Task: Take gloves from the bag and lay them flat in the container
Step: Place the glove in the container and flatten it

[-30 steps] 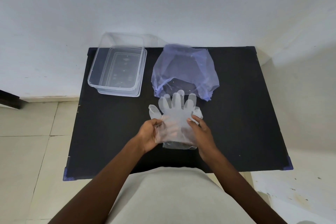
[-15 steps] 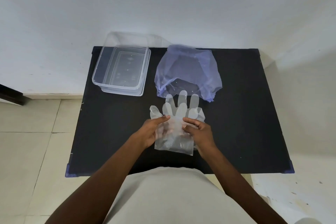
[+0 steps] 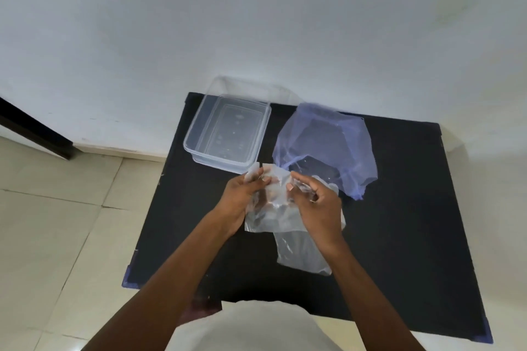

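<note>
Gloves (image 3: pixel 273 215) of clear plastic hang bunched above the black table (image 3: pixel 399 208), pinched between both hands: left hand (image 3: pixel 242 198) grips the left edge, right hand (image 3: pixel 319 202) the right. Empty clear container (image 3: pixel 196 134) sits far left; blue bag (image 3: pixel 325 145) lies just right of it.

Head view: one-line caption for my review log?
Both hands hold clear gloves above black table, near empty container.

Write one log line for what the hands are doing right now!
left hand: holds clear gloves | right hand: holds the same gloves | container: no gloves inside | bag: on table
</note>
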